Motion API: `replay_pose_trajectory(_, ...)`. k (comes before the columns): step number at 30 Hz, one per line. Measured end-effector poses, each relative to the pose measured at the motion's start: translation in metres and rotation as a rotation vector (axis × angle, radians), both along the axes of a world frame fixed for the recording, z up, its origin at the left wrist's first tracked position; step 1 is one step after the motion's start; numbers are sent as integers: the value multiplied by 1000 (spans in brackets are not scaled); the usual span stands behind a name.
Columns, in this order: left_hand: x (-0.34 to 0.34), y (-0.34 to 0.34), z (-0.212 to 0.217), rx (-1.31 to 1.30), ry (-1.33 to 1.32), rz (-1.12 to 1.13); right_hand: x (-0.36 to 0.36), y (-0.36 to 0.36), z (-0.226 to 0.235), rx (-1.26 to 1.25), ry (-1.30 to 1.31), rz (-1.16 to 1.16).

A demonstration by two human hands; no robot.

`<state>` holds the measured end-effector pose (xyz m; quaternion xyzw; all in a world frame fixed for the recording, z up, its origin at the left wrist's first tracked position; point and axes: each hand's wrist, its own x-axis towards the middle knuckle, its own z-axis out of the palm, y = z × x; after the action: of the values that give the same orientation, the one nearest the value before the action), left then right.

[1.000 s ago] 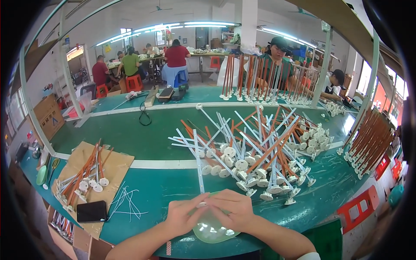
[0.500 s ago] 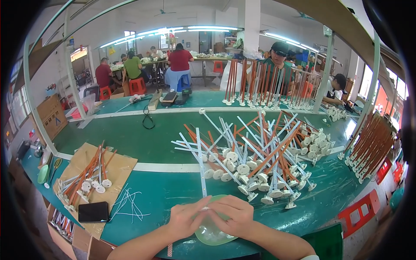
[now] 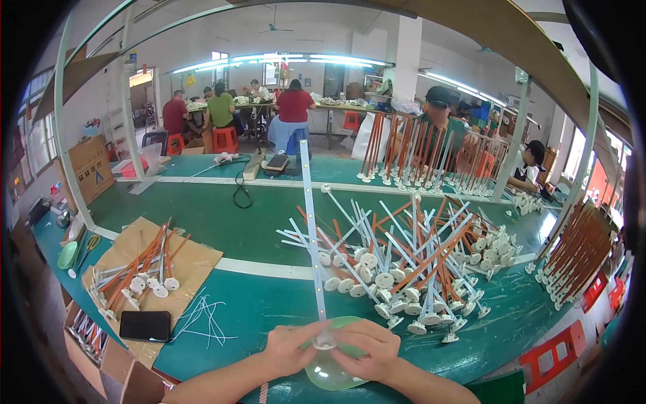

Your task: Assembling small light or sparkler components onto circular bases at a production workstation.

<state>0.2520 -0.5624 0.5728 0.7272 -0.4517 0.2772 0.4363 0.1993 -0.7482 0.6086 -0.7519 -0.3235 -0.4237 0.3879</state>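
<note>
- Two hands, head view: left hand point(image 3: 286, 348) and right hand point(image 3: 367, 348) each pinch the white base of the upright strip rod point(image 3: 311, 236), steadying it over the clear dome point(image 3: 330, 367).
- Beyond the dome: a rod pile point(image 3: 404, 269) on the green counter point(image 3: 269, 303).

Assembly workshop: long green workbenches point(image 3: 269, 296) piled with white and orange rod parts point(image 3: 410, 262), racks of finished rods point(image 3: 417, 158), seated workers point(image 3: 293, 108), fluorescent tube lights point(image 3: 282, 60) overhead
</note>
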Motion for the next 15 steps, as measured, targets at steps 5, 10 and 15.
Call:
replay_pose_trajectory(5,2,5,-15,64,117,30,0,-5,4,63,150,89)
replay_pose_trajectory(10,7,0,-12,35,-27,-40,-1,-4,-1,73,206,44)
replay_pose_trajectory(15,11,2,-16,64,-74,-52,-1,-1,1,87,233,19)
